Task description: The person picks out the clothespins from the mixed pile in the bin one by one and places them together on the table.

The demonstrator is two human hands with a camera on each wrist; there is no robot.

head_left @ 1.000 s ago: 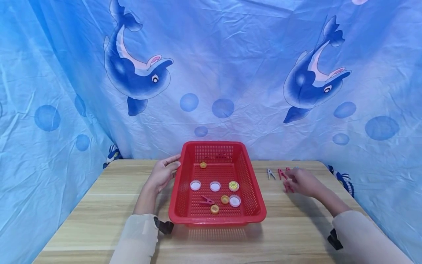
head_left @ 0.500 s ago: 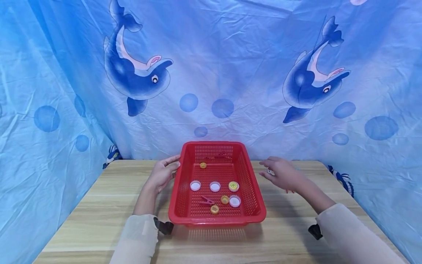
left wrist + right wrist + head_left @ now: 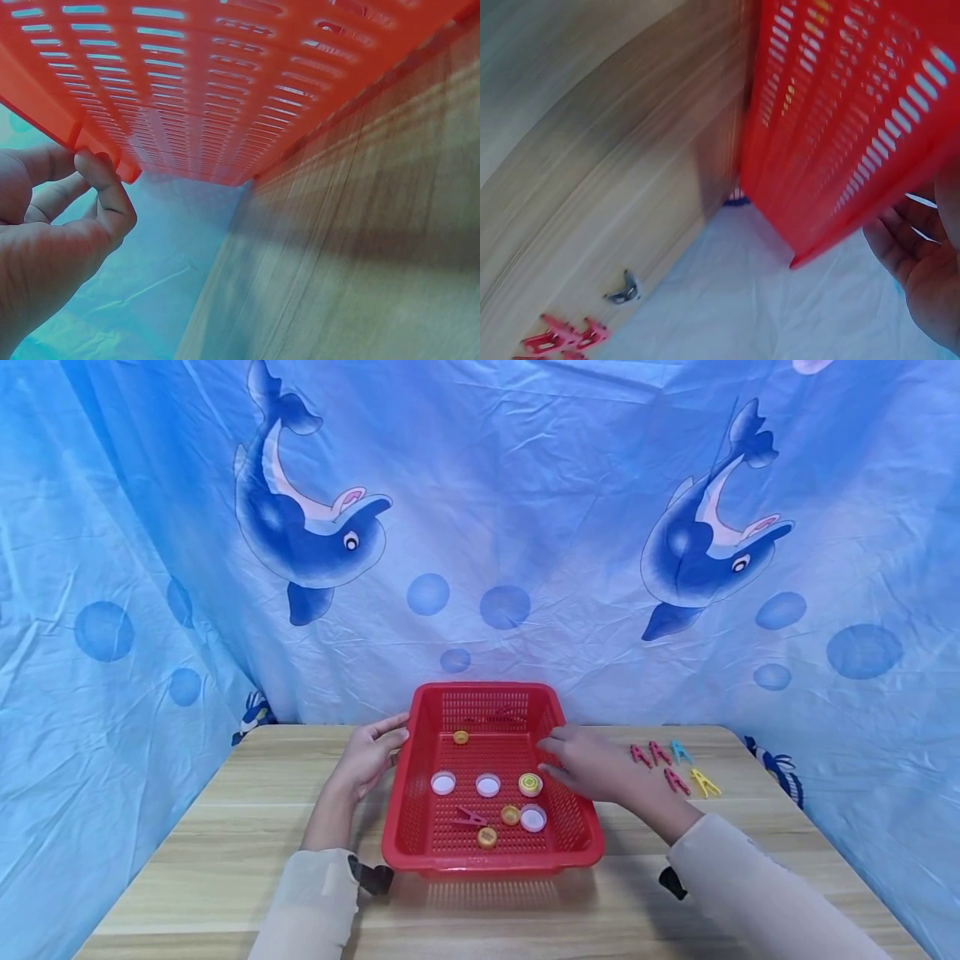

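Observation:
A red slotted plastic basket [image 3: 492, 863] stands mid-table in the head view. My left hand [image 3: 367, 760] pinches its left rim between thumb and fingers, as the left wrist view shows. My right hand [image 3: 588, 764] reaches across the right rim, fingers loosely extended, with no object visible in it. Inside the basket lie several round caps, among them a white cap [image 3: 443, 783], a yellow-patterned cap [image 3: 530, 785] and an orange cap [image 3: 487, 837]. A pink clothespin [image 3: 470, 817] lies near them.
Right of the basket, red clothespins, a teal clothespin [image 3: 680, 752] and a yellow clothespin [image 3: 706, 783] lie on the wooden table [image 3: 225, 860]. A grey clothespin [image 3: 624, 289] shows in the right wrist view. Behind the table hangs a blue dolphin curtain [image 3: 585, 668].
My right hand has moved left from the clothespins to the basket's right rim, uncovering the teal and yellow clothespins. My left hand has stayed at the left rim.

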